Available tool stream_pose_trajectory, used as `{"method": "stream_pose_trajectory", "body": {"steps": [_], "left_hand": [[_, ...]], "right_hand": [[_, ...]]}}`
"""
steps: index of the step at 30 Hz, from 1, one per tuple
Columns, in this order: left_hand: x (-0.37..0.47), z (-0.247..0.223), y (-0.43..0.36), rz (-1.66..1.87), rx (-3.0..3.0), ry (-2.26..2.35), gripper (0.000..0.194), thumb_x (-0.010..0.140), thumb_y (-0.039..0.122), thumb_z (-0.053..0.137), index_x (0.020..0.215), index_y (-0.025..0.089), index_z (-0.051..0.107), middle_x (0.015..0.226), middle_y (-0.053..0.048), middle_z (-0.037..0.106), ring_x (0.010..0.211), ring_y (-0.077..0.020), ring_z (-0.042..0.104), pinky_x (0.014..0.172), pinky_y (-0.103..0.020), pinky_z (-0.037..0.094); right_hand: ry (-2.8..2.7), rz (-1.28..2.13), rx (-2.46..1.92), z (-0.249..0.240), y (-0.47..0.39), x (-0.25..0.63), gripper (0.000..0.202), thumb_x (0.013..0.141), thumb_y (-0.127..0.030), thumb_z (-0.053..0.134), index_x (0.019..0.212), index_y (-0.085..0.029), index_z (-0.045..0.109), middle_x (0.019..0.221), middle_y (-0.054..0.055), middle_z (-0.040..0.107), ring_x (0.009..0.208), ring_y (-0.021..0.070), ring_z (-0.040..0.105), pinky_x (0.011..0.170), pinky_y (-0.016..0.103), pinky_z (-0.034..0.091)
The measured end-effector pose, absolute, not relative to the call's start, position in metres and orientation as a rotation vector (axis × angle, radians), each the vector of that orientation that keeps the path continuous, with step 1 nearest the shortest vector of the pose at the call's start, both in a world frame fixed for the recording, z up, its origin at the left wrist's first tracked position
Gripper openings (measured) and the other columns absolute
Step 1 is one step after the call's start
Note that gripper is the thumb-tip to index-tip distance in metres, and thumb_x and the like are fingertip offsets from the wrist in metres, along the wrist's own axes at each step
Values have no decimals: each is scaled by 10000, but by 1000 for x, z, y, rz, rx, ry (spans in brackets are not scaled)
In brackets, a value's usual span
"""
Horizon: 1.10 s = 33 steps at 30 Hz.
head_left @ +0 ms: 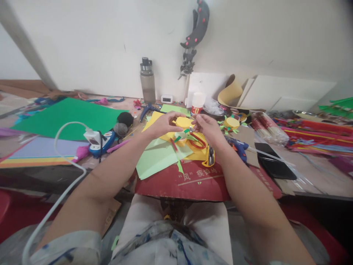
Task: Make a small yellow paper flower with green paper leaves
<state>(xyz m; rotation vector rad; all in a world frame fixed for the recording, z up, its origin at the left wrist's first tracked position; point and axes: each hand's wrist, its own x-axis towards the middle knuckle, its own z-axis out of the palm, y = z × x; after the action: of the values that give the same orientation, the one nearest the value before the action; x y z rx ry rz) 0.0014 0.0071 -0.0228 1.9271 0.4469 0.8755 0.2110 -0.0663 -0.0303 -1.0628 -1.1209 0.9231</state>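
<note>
A round yellow paper piece (184, 122) is held up between my two hands over the table. My left hand (164, 124) curves round its left edge, with fingers above and thumb below. At its right edge my right hand (206, 127) is closed in a pinch; what lies between those fingertips is too small to make out. Beneath are a small pale ring-shaped piece (181, 136) with green strips, red-handled scissors (200, 144), a yellow utility knife (210, 157) and light green paper sheets (154, 158).
A red board (165, 186) lies under the papers. Left are a green sheet (66, 117) and a power strip (102, 144) with a white cable. A bottle (148, 82) and paper cup (197, 103) stand behind. A glue gun (240, 148) and phone (275, 161) lie right.
</note>
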Motion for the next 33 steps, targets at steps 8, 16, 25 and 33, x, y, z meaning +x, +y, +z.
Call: {"method": "stream_pose_trajectory", "body": {"steps": [8, 16, 25, 33], "left_hand": [[4, -31, 10, 925, 1601, 491, 676, 574, 191, 913, 1200, 176, 658, 1187, -96, 676, 1041, -201, 655, 941, -351, 502], [5, -36, 16, 983, 1464, 558, 621, 535, 115, 892, 1115, 164, 677, 1111, -63, 696, 933, -143, 636, 883, -304, 495], [5, -32, 11, 908, 1222, 489, 465, 739, 212, 828, 1177, 162, 680, 986, -57, 723, 925, -160, 711, 741, -256, 490], [3, -30, 7, 839, 1174, 325, 436, 775, 187, 806, 1186, 189, 661, 1041, -65, 734, 995, -198, 726, 768, -282, 521]], "right_hand": [[-1059, 587, -1188, -21, -64, 236, 340, 814, -500, 674, 944, -186, 672, 751, -10, 627, 571, 89, 533, 522, 221, 446], [-1713, 148, -1972, -19, -76, 236, 327, 911, -337, 611, 1143, -128, 709, 1044, 137, 746, 969, 243, 676, 873, 346, 490], [-2154, 54, -2303, -34, -73, 223, 442, 928, -285, 572, 1331, -106, 593, 1219, 233, 671, 1144, 313, 636, 917, 367, 465], [-1805, -196, -2393, -30, -80, 215, 688, 802, -336, 706, 1440, -170, 509, 1289, 235, 541, 1227, 410, 508, 980, 472, 396]]}}
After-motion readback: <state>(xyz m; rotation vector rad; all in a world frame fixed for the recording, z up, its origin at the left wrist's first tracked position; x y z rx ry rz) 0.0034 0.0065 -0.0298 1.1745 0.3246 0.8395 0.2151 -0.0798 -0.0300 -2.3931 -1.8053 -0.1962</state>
